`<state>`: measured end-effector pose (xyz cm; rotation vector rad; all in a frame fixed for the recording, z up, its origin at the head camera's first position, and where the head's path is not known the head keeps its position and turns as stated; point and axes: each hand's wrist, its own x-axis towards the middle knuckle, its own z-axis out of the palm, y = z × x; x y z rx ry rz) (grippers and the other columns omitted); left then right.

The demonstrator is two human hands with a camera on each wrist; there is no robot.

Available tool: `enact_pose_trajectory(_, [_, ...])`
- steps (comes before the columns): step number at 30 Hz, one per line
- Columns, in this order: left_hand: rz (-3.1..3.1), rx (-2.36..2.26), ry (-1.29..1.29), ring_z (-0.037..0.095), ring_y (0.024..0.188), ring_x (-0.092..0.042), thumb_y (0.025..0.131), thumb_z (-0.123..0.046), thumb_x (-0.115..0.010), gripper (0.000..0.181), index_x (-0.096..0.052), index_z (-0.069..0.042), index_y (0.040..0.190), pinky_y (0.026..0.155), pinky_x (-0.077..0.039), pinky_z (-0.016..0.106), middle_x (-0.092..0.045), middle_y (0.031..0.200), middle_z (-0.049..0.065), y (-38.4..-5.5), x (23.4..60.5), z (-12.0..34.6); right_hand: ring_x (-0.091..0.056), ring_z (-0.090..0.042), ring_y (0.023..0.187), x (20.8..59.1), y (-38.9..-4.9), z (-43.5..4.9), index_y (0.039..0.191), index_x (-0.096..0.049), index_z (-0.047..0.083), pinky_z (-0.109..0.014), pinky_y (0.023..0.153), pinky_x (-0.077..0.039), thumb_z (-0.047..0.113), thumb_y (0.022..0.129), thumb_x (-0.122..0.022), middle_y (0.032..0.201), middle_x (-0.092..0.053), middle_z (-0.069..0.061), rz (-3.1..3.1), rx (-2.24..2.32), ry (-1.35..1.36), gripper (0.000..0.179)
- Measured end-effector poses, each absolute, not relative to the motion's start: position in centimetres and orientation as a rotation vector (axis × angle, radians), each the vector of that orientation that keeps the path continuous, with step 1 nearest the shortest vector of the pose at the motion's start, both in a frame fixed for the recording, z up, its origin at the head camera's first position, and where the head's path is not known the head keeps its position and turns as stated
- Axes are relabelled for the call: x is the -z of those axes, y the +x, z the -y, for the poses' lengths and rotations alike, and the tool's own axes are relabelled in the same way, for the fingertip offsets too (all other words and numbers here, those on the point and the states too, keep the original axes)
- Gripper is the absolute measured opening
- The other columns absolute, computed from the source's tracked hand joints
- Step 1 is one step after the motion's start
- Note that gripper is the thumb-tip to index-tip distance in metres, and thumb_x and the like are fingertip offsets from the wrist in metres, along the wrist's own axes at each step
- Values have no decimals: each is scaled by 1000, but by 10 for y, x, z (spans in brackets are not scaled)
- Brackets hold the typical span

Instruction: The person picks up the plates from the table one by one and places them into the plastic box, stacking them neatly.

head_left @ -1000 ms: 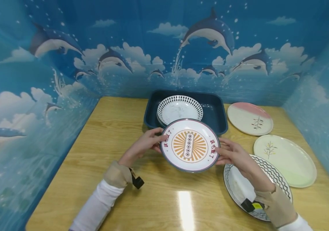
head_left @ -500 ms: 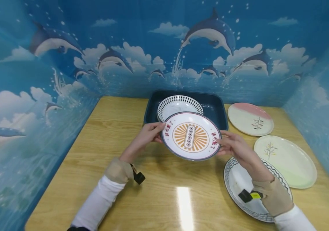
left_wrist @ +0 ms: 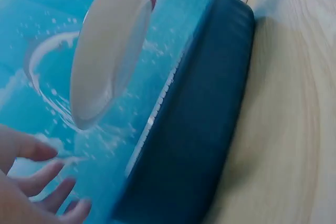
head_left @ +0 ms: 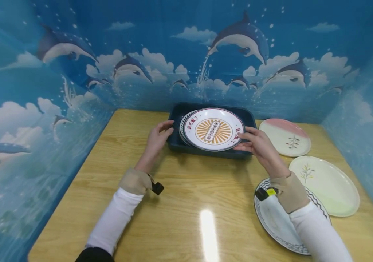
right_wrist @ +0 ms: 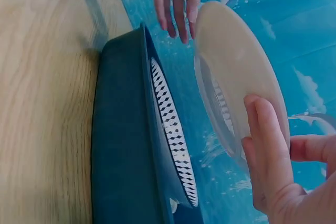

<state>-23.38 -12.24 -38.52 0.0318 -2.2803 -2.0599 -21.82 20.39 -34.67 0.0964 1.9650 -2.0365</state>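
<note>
A white plate [head_left: 214, 129] with an orange sunburst and red characters is held over the dark blue tray [head_left: 181, 145]. My right hand [head_left: 255, 143] pinches its right rim, thumb on top and fingers beneath, as the right wrist view shows on the plate's pale underside [right_wrist: 236, 56]. Off the plate's left edge, my left hand [head_left: 158, 138] has its fingers spread and touches nothing; in the left wrist view a gap separates the fingers [left_wrist: 47, 179] from the plate. Below, a plate with a black diamond rim [right_wrist: 173, 129] sits in the tray, mostly covered in the head view.
On the right of the wooden table [head_left: 160, 225] lie a pink and cream plate [head_left: 281, 138], a pale green oval plate [head_left: 330, 185] and a large plate with a black zigzag rim [head_left: 278, 222], partly under my right forearm. A dolphin-print backdrop [head_left: 186, 54] encloses the table.
The sunburst plate has moved away from me, from in front of the tray to above it. My left hand has let go of its rim; my right hand keeps its grip.
</note>
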Motion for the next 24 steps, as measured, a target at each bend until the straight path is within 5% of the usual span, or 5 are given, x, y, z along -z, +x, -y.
enact_pose_trajectory(6, [2343, 2033, 138, 36, 148, -31, 102, 0, -55, 50, -44, 3, 150, 119, -34, 48, -38, 158, 19, -247, 409, 131, -73, -12, 75, 358, -241, -194, 162, -6, 3, -28, 86, -61, 10, 107, -46, 127, -49, -16, -1893, 2088, 195, 68])
enact_pose_trajectory(15, [2348, 2108, 106, 41, 136, -49, 100, 8, -50, 55, -36, 5, 154, 110, -45, 46, -41, 155, 26, -254, 426, 136, -72, -12, 69, 376, -256, -189, 162, -2, 2, -26, 83, -61, 6, 107, -43, 157, -29, -28, -1876, 2096, 273, 69])
enact_pose_trajectory(24, [2386, 2104, 74, 38, 140, -44, 102, 6, -49, 56, -33, 1, 155, 114, -42, 46, -35, 160, 21, -255, 425, 138, -73, -11, 70, 385, -263, -185, 162, -3, 2, -26, 83, -61, 7, 107, -46, 145, -42, -26, -1943, 2057, 290, 70])
